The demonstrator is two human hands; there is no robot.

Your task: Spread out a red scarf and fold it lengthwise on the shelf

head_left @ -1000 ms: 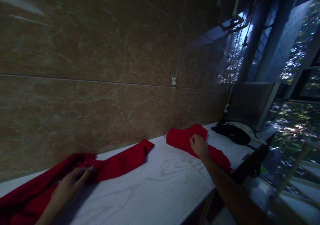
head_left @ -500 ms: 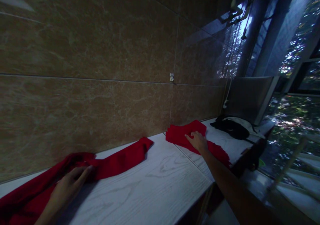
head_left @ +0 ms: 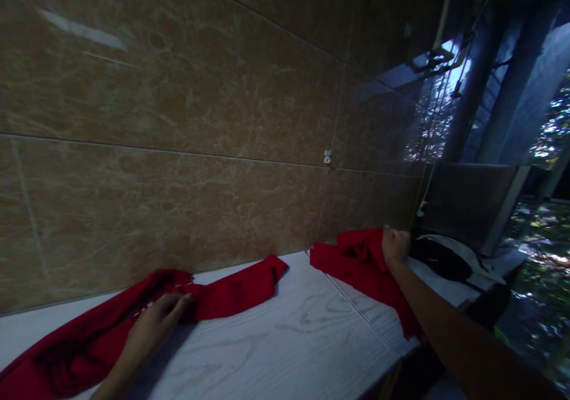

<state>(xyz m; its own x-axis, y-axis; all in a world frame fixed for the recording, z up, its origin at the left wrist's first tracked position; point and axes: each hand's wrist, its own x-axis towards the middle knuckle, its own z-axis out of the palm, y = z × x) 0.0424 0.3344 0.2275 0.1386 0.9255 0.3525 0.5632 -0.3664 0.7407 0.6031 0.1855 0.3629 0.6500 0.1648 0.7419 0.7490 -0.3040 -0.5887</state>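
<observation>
On the left of the white wood-grain table (head_left: 285,329) lies a bunched red garment (head_left: 89,352), with a flat sleeve-like strip reaching right along the wall. My left hand (head_left: 155,323) is on this garment near where the strip begins, fingers curled and closed at the fabric; the fingertips are partly hidden. Small white specks show along the fabric beside it. Farther right is a separate stack of red cloth pieces (head_left: 356,275). My right hand (head_left: 395,244) is closed on the top red cloth, which is lifted and crumpled under the fist, while other red layers lie flat beneath.
A brown marble-tiled wall (head_left: 222,198) runs along the table's back edge. Black and white fabric (head_left: 445,257) lies at the far right end, before a grey panel (head_left: 467,195). A tiny white figure (head_left: 328,156) is on the wall. Windows with foliage are at right.
My right hand went from lying spread on the right-hand red stack to gripping its top cloth, pulling it up and rightward. My left hand stays on the left garment. The view shifted slightly.
</observation>
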